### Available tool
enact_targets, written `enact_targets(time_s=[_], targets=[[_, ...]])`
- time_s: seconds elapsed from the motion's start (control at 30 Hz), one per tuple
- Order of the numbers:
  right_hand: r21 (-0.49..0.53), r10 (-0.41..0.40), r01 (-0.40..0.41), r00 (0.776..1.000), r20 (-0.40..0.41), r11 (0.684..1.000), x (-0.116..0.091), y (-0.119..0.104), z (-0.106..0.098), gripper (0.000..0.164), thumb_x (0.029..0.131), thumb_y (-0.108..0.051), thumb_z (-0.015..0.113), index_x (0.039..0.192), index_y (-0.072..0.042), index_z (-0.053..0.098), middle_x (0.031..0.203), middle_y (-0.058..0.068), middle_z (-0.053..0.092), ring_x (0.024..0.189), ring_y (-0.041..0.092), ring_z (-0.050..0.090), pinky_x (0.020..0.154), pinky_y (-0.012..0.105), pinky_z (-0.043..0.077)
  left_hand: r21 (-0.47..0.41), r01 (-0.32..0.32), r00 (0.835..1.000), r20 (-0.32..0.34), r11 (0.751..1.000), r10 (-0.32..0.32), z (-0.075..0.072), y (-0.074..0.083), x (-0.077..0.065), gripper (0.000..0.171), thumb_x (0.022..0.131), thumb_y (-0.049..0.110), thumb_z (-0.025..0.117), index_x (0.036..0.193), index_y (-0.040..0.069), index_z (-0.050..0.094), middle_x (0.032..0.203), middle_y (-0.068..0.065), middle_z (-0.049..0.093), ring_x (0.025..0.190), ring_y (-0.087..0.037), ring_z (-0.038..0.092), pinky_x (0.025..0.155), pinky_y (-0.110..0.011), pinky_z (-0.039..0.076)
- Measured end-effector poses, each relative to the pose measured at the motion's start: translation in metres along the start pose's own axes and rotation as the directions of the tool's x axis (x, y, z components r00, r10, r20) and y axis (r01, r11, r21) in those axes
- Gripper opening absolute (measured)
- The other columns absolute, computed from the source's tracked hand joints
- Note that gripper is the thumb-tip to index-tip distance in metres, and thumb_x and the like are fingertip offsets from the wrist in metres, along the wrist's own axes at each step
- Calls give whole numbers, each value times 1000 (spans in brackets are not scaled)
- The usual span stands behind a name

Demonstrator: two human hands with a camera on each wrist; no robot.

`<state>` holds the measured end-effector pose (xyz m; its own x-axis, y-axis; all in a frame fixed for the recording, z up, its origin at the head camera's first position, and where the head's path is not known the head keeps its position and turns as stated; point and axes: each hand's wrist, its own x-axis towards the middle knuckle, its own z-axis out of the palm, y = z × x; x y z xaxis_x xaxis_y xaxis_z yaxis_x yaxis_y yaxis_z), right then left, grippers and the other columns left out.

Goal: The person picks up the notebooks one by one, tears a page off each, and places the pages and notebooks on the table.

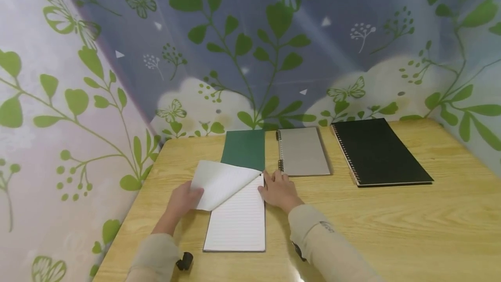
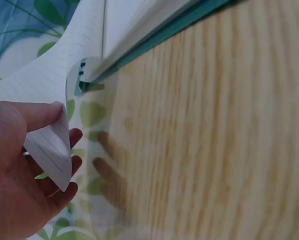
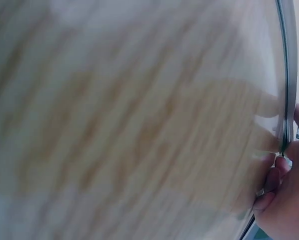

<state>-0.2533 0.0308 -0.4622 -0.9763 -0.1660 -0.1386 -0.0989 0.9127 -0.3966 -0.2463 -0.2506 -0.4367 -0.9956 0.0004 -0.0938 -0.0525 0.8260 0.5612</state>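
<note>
A green-covered notebook lies open on the table, its green cover (image 1: 243,148) folded out toward the wall and its lined pages (image 1: 238,229) toward me. My left hand (image 1: 183,200) pinches the free corner of a lifted lined page (image 1: 221,182) between thumb and fingers; the page slants across the binding. In the left wrist view, the thumb presses on the page (image 2: 44,90) with the fingers behind it. At the notebook's right edge, near the binding, my right hand (image 1: 279,189) grips with thumb and forefinger, the other fingers curled beside it on the table.
A grey spiral notebook (image 1: 303,151) lies shut to the right, close beyond my right hand. Farther right is a larger black spiral notebook (image 1: 381,153). A small black object (image 1: 185,261) sits by my left sleeve. A leaf-patterned curtain (image 1: 242,55) borders the wooden table (image 1: 372,234).
</note>
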Motion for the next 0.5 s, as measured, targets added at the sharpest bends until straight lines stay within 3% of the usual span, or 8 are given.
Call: enact_targets(time_s=[0.23,0.5], targets=[[107,43,-40,999,-19,993,2,-4,-3,60,93,-49,39,145,-23,29,112,11,42,97,25,38,74,39,37,-35,-24,1000,2,999,24,4,-3,9,47,93,20,51,128,-10,45,127,-29,50,118,-43,48,100,-51,38],[20,96,-95,994,-51,995,7,-6,5,59,94,-52,38,146,-25,28,102,8,40,93,25,37,69,36,35,-22,-7,1000,-5,1000,7,7,-12,12,47,92,22,52,126,-11,47,126,-29,51,117,-43,49,99,-51,39]])
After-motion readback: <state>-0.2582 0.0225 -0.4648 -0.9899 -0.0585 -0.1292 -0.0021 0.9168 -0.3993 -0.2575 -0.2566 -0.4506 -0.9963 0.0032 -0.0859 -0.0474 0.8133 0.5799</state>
